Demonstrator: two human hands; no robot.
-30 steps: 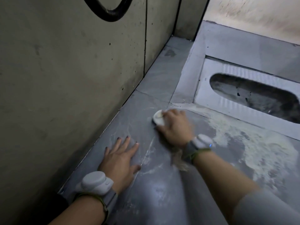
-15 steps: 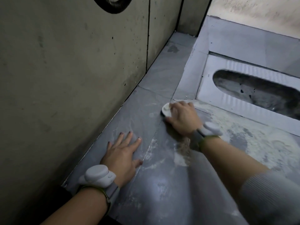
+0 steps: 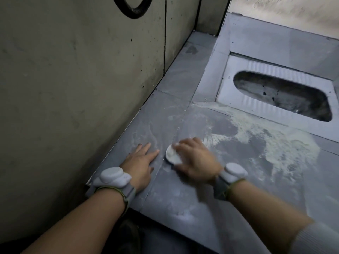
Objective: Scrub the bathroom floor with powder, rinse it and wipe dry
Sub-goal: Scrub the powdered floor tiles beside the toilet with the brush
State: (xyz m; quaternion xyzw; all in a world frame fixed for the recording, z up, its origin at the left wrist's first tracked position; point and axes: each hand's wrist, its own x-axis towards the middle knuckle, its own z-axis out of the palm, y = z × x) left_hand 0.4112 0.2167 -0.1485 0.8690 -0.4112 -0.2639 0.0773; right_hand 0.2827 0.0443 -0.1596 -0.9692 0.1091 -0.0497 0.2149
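- the right hand (image 3: 197, 161) curls over a white round scrubber (image 3: 172, 154) and presses it on the grey floor (image 3: 183, 198); the hand is blurred.
- the scrubber pokes out from under the fingertips on the hand's left, its far edge bare.
- the left hand (image 3: 141, 162) lies flat on the floor with fingers spread, palm down, just beside the scrubber and apart from it, close to the wall (image 3: 73, 79).
- pale powder (image 3: 271, 143) is smeared over the floor right of the right hand, thickest near the squat pan (image 3: 282, 94); thin streaks also lie ahead of both hands.
- each wrist carries a white band device (image 3: 111, 176).
- a black hose (image 3: 134, 10) loops on the wall above.
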